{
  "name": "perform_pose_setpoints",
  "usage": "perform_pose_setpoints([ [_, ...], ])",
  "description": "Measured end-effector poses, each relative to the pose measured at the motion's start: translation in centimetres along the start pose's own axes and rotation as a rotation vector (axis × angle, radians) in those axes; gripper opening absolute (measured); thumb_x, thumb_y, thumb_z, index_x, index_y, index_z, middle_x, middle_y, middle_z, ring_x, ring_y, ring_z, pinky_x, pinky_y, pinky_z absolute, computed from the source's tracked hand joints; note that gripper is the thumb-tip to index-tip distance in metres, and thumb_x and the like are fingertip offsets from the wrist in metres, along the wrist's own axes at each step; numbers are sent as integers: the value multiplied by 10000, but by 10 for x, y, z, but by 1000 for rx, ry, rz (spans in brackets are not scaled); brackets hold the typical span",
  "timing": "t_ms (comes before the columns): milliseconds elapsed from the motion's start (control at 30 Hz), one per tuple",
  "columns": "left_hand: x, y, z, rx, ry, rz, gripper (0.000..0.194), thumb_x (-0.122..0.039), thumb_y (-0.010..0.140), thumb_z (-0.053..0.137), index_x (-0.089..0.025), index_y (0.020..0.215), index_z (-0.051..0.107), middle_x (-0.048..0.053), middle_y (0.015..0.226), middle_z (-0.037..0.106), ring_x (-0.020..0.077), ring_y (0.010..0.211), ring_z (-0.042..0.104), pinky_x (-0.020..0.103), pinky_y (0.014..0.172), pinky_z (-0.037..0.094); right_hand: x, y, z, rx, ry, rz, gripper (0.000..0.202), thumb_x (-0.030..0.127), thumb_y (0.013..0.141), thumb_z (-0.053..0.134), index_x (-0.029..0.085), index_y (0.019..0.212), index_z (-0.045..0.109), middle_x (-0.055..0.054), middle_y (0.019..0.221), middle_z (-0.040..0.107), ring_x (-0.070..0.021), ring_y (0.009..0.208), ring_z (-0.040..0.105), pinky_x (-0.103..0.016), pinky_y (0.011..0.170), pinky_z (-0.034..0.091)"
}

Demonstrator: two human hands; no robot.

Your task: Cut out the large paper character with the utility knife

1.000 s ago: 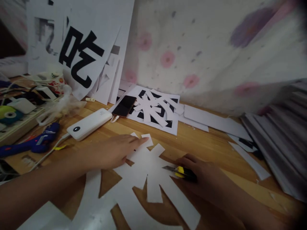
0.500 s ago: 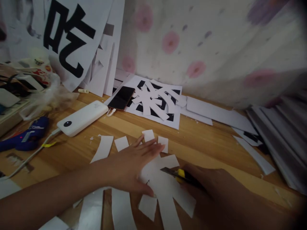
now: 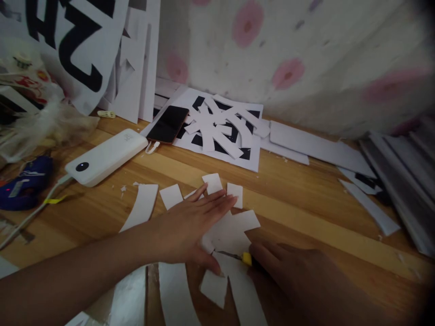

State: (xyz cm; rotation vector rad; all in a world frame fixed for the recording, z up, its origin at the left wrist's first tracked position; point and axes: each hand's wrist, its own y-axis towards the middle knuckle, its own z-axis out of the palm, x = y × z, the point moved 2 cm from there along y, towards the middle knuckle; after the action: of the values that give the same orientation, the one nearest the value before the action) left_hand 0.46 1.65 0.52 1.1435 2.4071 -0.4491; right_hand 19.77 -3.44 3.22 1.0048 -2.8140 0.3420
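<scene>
My left hand lies spread over a white cut-out board shape, its fingers pointing right and its thumb near the lower edge. In my right hand is a utility knife with a yellow part near the blade. The blade points left and lies over the white shape, close to my left thumb. Several arms of the shape stick out around my left hand. White strips lie below my left wrist, and a curved white piece lies beyond the forearm.
A white power bank with a cable and a dark phone lie beyond. Cut-out pieces rest on a printed sheet. A blue glue gun is at left. White boards and a stack of sheets stand at right.
The knife blade has moved left and down across the white shape, closer to my left thumb. My left hand stays spread on the shape. The view has shifted slightly.
</scene>
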Motion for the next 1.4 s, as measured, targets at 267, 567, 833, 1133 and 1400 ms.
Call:
perform_pose_setpoints([
  [267,2,0,0,-11,-9,6,1009,-667,714,554,-124,1450,128,143,1517,220,213,1417,129,431,1150,-9,2,-3,7,192,2,61,250,137,655,573,266,867,606,5,800,660,-221,645,638,-325,497,433],
  [567,0,1,-2,-24,-46,1,1013,-648,685,608,-149,1445,161,166,1499,254,253,1407,164,475,1147,11,7,-7,4,-28,-197,-69,507,102,550,546,189,1045,614,-9,696,675,-201,510,620,-318,402,428],
  [833,2,0,0,-36,-50,-2,1018,-667,682,595,-142,1444,171,161,1498,263,248,1407,170,465,1149,11,5,-9,4,-44,-234,-86,610,118,533,538,153,1139,600,-18,710,689,-197,515,626,-314,408,453],
  [1133,2,0,1,-60,-58,14,1026,-683,674,592,-150,1443,172,150,1488,298,234,1406,180,441,1150,-3,5,-10,4,16,-209,-75,547,160,583,567,197,1127,607,-31,762,702,-212,545,635,-325,430,458],
  [1400,3,-1,3,-72,-43,24,1048,-695,675,582,-101,1441,182,165,1493,277,239,1409,161,428,1154,-18,-4,-8,-11,-168,-158,-65,224,220,773,486,202,945,629,-51,737,714,-202,450,612,-327,329,382],
])
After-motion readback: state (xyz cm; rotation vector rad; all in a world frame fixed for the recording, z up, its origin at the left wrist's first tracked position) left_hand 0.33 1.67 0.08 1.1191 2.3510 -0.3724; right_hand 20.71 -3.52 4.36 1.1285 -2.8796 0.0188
